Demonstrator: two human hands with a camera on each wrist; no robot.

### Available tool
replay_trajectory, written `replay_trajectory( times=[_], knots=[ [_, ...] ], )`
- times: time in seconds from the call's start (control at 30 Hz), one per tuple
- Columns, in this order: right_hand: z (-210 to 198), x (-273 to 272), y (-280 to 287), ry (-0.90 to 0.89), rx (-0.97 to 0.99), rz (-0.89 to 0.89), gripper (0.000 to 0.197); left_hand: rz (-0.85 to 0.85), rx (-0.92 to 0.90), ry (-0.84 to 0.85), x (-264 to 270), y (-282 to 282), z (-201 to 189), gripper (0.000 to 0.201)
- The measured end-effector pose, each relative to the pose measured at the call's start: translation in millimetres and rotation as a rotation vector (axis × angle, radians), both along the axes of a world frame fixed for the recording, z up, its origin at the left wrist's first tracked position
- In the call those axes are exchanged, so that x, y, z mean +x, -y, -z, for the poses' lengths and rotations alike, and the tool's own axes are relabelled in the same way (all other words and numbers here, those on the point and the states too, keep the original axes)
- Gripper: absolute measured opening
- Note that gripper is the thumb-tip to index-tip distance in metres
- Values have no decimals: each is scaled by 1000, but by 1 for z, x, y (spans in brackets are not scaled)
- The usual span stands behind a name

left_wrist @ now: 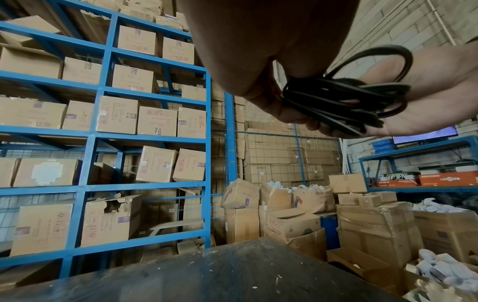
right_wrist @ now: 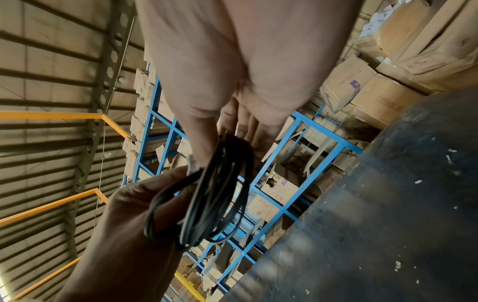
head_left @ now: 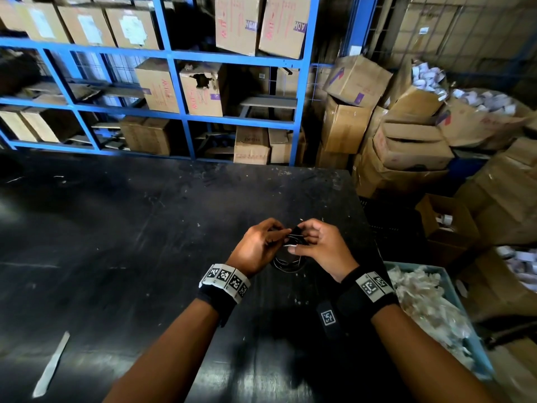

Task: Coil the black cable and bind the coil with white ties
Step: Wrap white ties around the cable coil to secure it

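Dark scratched surface (head_left: 145, 228) below, blue shelves (head_left: 174, 56) behind. Coiled black cable (head_left: 287, 258) held above it, between left hand (head_left: 258, 245) and right hand (head_left: 316, 248), both pinching the coil; white tie (head_left: 290, 244) near right thumb.

— Where does the head view look from?
— Above, down at the dark surface (head_left: 145, 228), blue shelving (head_left: 174, 56) far.
— The wrist views?
— Close under each palm, upward; both share the shelving.

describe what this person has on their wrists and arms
Both forearms are bare, with no sleeves. The left wrist wears a black strap under a white band of square black-and-white marker tiles. The right wrist has the same, plus a black tab bearing one marker.
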State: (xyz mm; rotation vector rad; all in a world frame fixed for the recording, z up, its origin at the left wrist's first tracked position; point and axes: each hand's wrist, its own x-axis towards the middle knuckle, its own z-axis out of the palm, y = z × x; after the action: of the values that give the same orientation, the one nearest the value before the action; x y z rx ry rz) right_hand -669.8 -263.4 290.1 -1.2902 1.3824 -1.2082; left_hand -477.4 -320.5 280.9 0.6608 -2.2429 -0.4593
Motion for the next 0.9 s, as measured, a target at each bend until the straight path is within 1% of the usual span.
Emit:
replay_trajectory(
  times=[0.1, 0.23, 0.33, 0.43, 0.5, 0.6, 0.67, 0.77, 0.9],
  knots=[
    [4, 1, -2, 45, -31, 35, 37, -14, 17, 10, 0, -1, 2, 24],
    [9, 3, -7, 85, -86, 37, 30, -38, 56, -1, -1, -3, 3, 24],
    [13, 5, -9, 86, -127, 37, 30, -48, 79, -19, -2, -6, 2, 23],
    [14, 5, -10, 110, -130, 28, 38, -63, 107, -26, -4, -6, 3, 22],
    [13, 3, -9, 76, -160, -3, 39, -71, 126, -26, -4, -6, 3, 23],
    [14, 1, -7, 3, -213, -39, 33, -73, 143, -46, -5, -8, 3, 21],
    [15, 0, -7, -11, -233, -46, 29, -74, 147, -60, -6, -9, 0, 20],
    [15, -2, -6, -17, -230, -33, 28, -71, 147, -69, -7, -9, 0, 22],
    [18, -4, -5, -64, -238, -42, 12, -88, 153, -77, -7, -9, 2, 20]
  ],
)
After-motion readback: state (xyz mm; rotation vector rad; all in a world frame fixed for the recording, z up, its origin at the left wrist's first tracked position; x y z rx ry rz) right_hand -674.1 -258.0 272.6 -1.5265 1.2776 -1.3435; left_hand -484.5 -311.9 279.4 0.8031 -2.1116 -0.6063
